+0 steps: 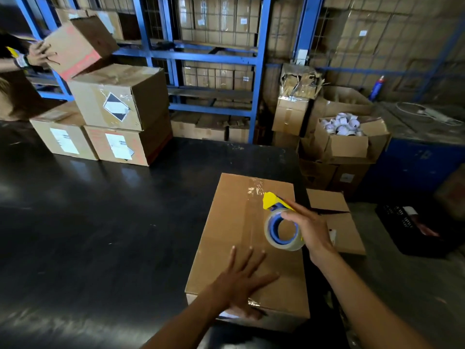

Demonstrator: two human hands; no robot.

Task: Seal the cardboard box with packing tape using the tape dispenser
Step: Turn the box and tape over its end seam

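Note:
A closed brown cardboard box (pixel 226 230) lies on the black table (pixel 100 222) in front of me, with a strip of clear tape along its centre seam. My left hand (pixel 241 280) rests flat on the near part of the box top, fingers spread, thumb over the near edge. My right hand (pixel 305 227) grips the yellow and blue tape dispenser (pixel 279 222), which carries a roll of clear tape and hovers over the right half of the box top, its yellow blade end pointing away from me.
Sealed labelled boxes (pixel 118 117) are stacked at the table's far left, where another person's hand (pixel 37 55) tilts a box. Blue shelving (pixel 214 56) stands behind. To the right sit open cartons, one holding tape rolls (pixel 342 127), and a black crate (pixel 415 227).

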